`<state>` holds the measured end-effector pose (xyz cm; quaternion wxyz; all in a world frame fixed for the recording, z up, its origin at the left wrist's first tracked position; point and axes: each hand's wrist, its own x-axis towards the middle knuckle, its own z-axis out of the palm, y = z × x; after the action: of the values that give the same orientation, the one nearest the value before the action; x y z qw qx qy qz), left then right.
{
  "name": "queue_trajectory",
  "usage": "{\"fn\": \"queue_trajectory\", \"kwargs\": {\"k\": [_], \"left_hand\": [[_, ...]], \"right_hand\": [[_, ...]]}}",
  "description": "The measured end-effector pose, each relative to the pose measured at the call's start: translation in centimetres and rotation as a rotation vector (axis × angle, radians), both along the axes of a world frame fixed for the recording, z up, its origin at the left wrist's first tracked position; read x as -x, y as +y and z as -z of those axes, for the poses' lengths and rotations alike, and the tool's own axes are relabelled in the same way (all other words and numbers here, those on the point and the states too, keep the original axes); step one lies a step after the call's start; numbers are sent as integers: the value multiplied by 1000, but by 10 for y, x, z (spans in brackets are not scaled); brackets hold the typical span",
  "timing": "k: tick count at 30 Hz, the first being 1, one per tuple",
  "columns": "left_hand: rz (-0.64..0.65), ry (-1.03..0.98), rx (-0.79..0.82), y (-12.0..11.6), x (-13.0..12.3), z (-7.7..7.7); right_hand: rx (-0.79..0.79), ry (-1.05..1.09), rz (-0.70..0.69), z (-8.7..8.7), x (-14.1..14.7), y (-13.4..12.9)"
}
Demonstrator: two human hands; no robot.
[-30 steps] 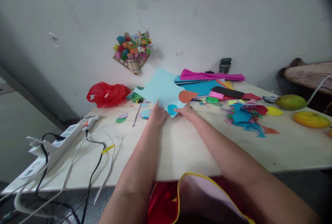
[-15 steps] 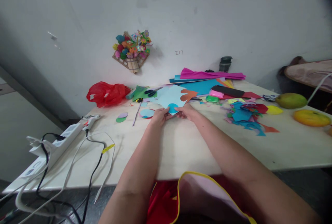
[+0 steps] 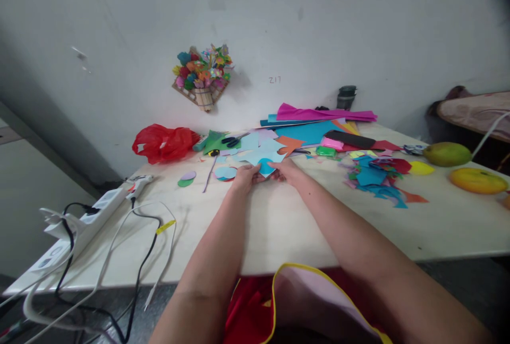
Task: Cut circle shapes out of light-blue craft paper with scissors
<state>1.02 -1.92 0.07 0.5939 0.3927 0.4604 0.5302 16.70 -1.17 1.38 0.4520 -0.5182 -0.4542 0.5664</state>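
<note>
My left hand (image 3: 247, 175) pinches the left side of a pale blue sheet of paper (image 3: 271, 147) just above the table. My right hand (image 3: 286, 172) grips the sheet's right side the same way. On its near corner, between my thumbs, lies a darker blue paper circle (image 3: 265, 165). Left of my left hand are pale blue paper circles (image 3: 225, 173). Beyond the sheet sits an orange paper scrap (image 3: 290, 143) with cut-out edges. Scissors (image 3: 232, 141) with dark handles rest on green paper further back.
A red plastic bag (image 3: 164, 143) sits at the back left. Power strips (image 3: 85, 224) and cables run along the left side. Colored paper scraps (image 3: 374, 177), a mango (image 3: 447, 154) and an orange-yellow fruit (image 3: 478, 180) lie right. Paper sheets (image 3: 306, 132) and a black phone-like slab (image 3: 349, 139) lie behind.
The pale blue sheet has tipped down flatter between my hands, so more of the papers behind it show. My hands have stayed nearly in place.
</note>
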Motion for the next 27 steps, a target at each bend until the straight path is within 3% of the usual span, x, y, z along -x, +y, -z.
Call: {"fn": "queue_trajectory", "kwargs": {"k": [27], "left_hand": [[-46,52,27,-9,-7,-12]], "right_hand": [[-3,21,30,4,-1,4]]}}
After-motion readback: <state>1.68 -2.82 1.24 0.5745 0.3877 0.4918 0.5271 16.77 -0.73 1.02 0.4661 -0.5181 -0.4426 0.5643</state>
